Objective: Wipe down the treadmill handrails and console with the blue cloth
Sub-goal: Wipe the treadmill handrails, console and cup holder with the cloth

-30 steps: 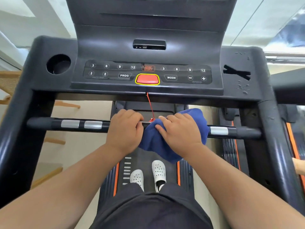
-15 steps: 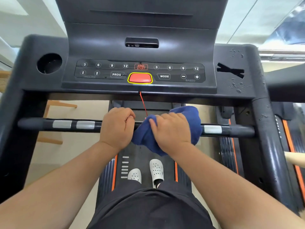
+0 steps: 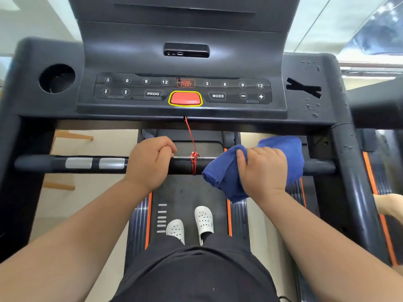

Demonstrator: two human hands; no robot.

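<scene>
1. The blue cloth (image 3: 222,173) is draped over the right half of the front crossbar (image 3: 39,164). It is bunched thick, with one tail hanging below the bar toward the belt.
2. It looks like soft, light terry. I judge it will mould to the round bar easily and grip rather than slide. The best hold is the one in use: wrapped over the bar, palm on top, loose tail gathered in.
3. The right hand (image 3: 262,171) clamps the cloth against the bar, fingers curled over it. The left hand (image 3: 150,160) is fisted round the bare bar left of centre, so the two hands are apart.
4. Between them a red safety cord (image 3: 192,140) is knotted to the bar and runs up to the near edge of the console (image 3: 185,68). The cloth could snag it.
5. Droplets (image 3: 309,107) speckle the console's right corner. The right side handrail (image 3: 353,171) below looks spotted too.
</scene>
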